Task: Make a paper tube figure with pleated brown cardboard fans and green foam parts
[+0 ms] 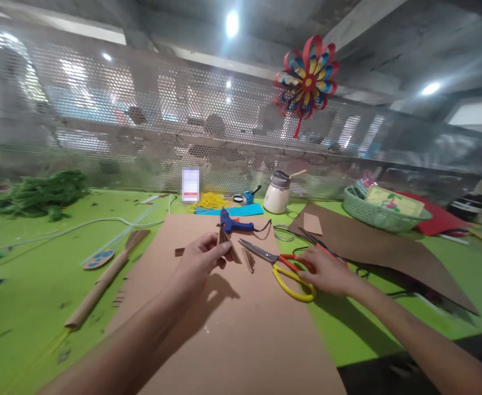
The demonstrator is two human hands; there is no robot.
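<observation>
My left hand is closed, pinching a folded strip of brown cardboard between thumb and fingers above a large brown cardboard sheet. My right hand has its fingers curled at the handles of a pair of scissors, one loop red and one yellow. The scissors lie half on the sheet, blades slightly apart, tips toward my left hand. Small cardboard scraps lie between the hand and the blades. Just beyond is a blue hot glue gun. My right fingertips are partly hidden.
Left of the sheet lie a cardboard tube and a spoon-shaped cutout. A white jar, a green basket, dark brown card and green fibre stand behind. A perforated metal screen rises along the back.
</observation>
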